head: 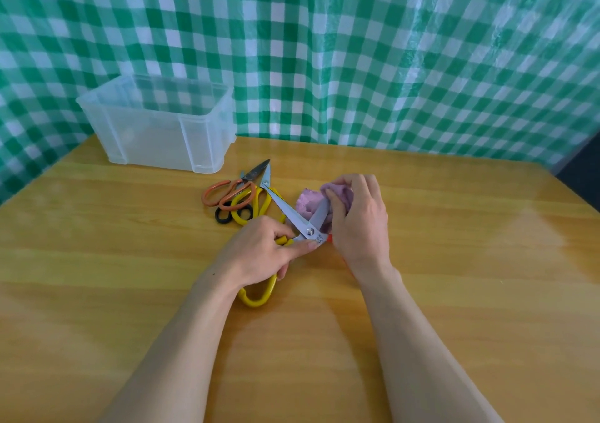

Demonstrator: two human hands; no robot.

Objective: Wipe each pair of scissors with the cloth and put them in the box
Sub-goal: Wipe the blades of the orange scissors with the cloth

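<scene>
The yellow-handled scissors have long steel blades, opened wide just above the table. The left hand grips the handles with curled fingers. The right hand pinches the purple cloth around one blade. A stamp sits near the pivot (too small to read). Other scissors lie near the clear box.

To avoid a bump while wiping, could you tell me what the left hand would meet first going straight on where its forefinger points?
Probably the right hand, gripping the purple cloth, close beyond the pivot of the yellow scissors that the left hand grips; depth is unclear.
</scene>
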